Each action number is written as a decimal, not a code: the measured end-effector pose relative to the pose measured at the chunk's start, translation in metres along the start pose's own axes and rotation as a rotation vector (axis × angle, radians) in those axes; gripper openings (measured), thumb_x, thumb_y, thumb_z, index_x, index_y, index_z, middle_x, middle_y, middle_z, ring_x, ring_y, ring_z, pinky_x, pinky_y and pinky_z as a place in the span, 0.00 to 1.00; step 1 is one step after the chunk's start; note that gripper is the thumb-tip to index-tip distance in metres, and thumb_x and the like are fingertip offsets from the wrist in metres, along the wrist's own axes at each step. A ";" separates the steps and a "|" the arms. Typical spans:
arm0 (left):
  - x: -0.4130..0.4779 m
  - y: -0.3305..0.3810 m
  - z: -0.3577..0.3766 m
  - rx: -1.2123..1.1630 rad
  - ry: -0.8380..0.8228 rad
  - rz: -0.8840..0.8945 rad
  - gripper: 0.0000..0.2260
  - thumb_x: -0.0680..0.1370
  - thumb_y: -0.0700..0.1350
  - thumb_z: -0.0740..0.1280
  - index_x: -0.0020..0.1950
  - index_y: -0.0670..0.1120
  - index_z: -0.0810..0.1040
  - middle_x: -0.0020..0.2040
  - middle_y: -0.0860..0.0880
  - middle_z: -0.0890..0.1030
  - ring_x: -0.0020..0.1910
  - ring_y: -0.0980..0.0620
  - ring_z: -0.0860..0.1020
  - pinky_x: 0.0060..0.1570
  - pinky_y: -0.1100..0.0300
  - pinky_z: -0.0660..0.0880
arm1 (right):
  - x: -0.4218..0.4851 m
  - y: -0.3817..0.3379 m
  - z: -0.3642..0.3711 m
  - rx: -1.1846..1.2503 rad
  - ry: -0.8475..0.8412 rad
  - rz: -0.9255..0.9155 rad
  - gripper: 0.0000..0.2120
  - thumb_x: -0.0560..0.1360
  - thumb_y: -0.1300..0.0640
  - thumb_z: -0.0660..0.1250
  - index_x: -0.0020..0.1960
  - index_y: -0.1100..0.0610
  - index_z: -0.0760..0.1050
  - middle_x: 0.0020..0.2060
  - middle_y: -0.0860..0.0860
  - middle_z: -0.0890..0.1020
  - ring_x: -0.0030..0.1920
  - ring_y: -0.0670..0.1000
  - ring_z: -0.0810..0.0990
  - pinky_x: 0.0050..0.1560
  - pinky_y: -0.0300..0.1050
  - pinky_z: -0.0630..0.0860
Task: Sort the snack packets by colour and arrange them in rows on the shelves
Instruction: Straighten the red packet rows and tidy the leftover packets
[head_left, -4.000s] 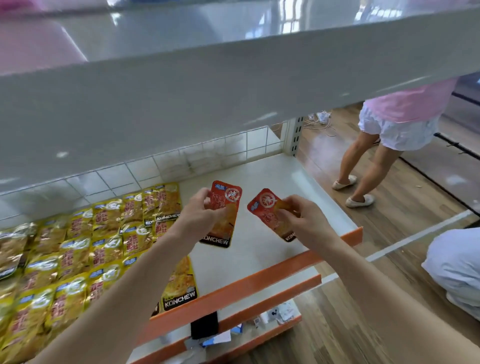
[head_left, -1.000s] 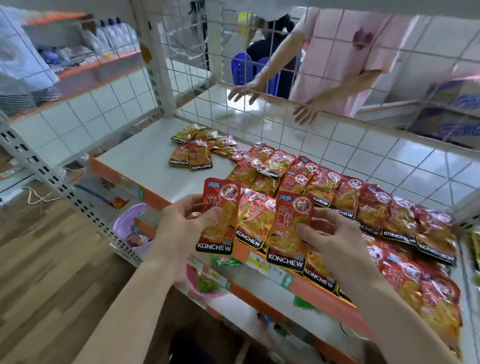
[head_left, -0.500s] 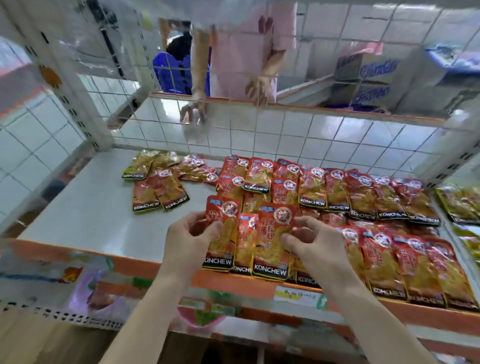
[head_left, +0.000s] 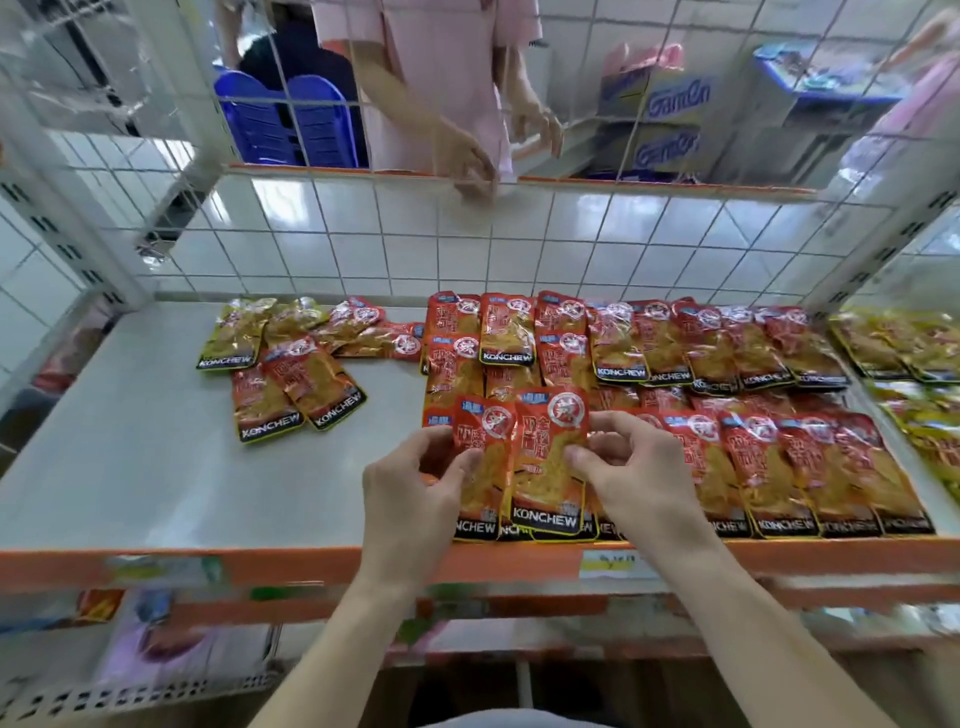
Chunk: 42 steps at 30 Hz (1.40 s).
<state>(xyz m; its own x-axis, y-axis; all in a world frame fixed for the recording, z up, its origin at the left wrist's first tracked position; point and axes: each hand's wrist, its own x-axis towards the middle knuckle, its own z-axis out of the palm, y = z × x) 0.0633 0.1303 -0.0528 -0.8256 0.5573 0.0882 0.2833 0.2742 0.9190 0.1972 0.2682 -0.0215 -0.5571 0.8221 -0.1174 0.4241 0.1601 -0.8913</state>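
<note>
Both hands work at the near edge of the pale grey metal shelf with an orange front lip (head_left: 156, 493). The left hand (head_left: 410, 488) pinches a red foil snack packet (head_left: 480, 462) by its left side, thumb on the face and fingers curled behind. The right hand (head_left: 631, 467) pinches a second red foil packet (head_left: 550, 457) by its right side, and this packet partly overlaps the first. The two sit at the left end of the front row of red packets (head_left: 789, 467), just inside the lip.

Each held packet has its long axis running near to far. The black branded band points to the near edge and the round logo to the far side, matching the row beside them.

The likely trouble is slippage. The foil looks slick and the packets overlap, so on release one may skew or slide over its neighbour. The bottom edges are close to the lip, so a nudge towards the near side could tip one off. The right wrist also hangs over the row and could drag packets out of line.

A loose mixed cluster of red and yellow packets (head_left: 291, 364) lies unsorted at far left.
</note>
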 end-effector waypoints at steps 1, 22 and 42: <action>-0.001 0.001 0.002 -0.013 -0.005 0.010 0.09 0.74 0.44 0.75 0.53 0.48 0.81 0.42 0.60 0.81 0.42 0.69 0.79 0.38 0.76 0.73 | 0.000 0.001 -0.004 0.028 0.007 0.018 0.10 0.75 0.59 0.74 0.51 0.48 0.77 0.37 0.46 0.84 0.40 0.39 0.82 0.37 0.27 0.75; -0.002 -0.005 0.022 0.144 -0.026 0.188 0.14 0.76 0.47 0.72 0.58 0.42 0.78 0.44 0.55 0.79 0.42 0.64 0.78 0.41 0.75 0.72 | 0.010 0.025 -0.039 -0.174 0.046 -0.097 0.17 0.75 0.62 0.72 0.63 0.59 0.78 0.39 0.41 0.80 0.41 0.38 0.78 0.38 0.24 0.72; -0.009 -0.023 0.038 0.712 0.150 0.164 0.19 0.79 0.60 0.58 0.52 0.44 0.75 0.63 0.45 0.71 0.62 0.43 0.66 0.55 0.42 0.69 | 0.007 0.059 -0.029 -0.440 0.233 -0.293 0.20 0.72 0.57 0.75 0.63 0.59 0.78 0.58 0.49 0.76 0.59 0.47 0.63 0.59 0.42 0.59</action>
<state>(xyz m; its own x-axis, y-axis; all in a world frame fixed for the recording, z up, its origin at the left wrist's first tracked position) 0.0829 0.1483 -0.0891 -0.7887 0.5360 0.3010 0.6142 0.6664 0.4228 0.2388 0.2994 -0.0627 -0.5452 0.7999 0.2507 0.5604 0.5702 -0.6006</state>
